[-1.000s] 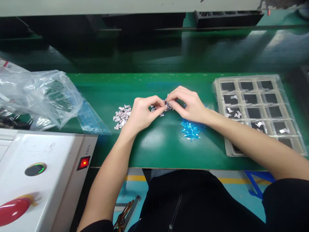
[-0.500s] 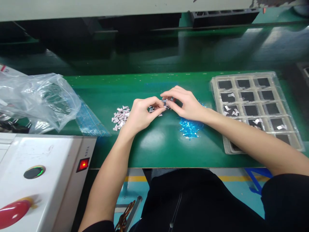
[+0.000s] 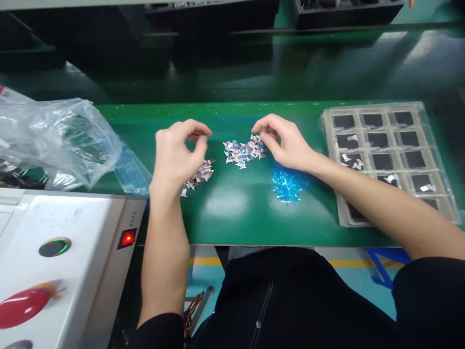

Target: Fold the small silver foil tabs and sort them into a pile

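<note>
My left hand [image 3: 177, 154] hovers over a small pile of grey-white strips [image 3: 200, 175] on the green mat, fingers curled with thumb and forefinger pinched. What they hold, if anything, is too small to make out. My right hand [image 3: 284, 143] rests at the right edge of a second, middle pile of strips [image 3: 241, 151], its fingertips pinched together on the pile. A heap of blue film scraps [image 3: 287, 187] lies just below my right wrist.
A clear blister tray [image 3: 436, 160] with dark cells, some holding strips, lies at the right. A crumpled plastic bag [image 3: 58, 140] is at the left. A white control box [image 3: 83, 252] with a red lit switch and a red button stands front left.
My hands, joined over the middle pile before, have parted. The left hand has moved left above the left pile. The right hand stays at the middle pile.
</note>
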The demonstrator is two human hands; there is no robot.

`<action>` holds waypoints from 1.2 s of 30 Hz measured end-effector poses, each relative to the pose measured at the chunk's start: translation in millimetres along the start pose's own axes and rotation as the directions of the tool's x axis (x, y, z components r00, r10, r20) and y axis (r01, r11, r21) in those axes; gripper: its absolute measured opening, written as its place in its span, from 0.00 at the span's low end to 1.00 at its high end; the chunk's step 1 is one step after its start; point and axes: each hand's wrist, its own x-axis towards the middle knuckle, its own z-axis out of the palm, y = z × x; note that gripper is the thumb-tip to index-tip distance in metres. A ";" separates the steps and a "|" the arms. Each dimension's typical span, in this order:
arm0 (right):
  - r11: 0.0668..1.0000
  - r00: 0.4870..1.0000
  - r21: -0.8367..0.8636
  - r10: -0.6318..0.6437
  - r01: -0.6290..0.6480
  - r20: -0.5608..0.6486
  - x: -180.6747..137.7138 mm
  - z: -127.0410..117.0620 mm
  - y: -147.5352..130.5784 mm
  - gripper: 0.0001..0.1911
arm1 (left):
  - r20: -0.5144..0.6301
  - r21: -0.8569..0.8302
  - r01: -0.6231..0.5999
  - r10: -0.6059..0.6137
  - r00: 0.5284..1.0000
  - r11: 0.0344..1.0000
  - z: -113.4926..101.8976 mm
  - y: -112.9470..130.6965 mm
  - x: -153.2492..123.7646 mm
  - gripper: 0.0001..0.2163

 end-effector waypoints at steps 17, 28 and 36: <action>0.999 0.998 0.027 -0.021 0.020 0.055 -1.0 2.1 -1.3 0.12 | 0.380 0.184 -0.036 -0.038 0.924 0.982 -3.4 -42.6 -4.6 0.04; 0.927 0.983 -0.332 0.138 -0.172 -0.123 -0.2 -14.1 55.1 0.18 | 0.394 0.001 0.025 -0.024 0.919 1.000 -10.4 -27.3 -0.5 0.04; 0.892 0.981 -0.409 0.187 -0.190 -0.048 0.2 -2.8 85.3 0.23 | 0.327 -0.103 0.068 -0.031 0.944 0.992 -14.6 -0.8 -2.4 0.02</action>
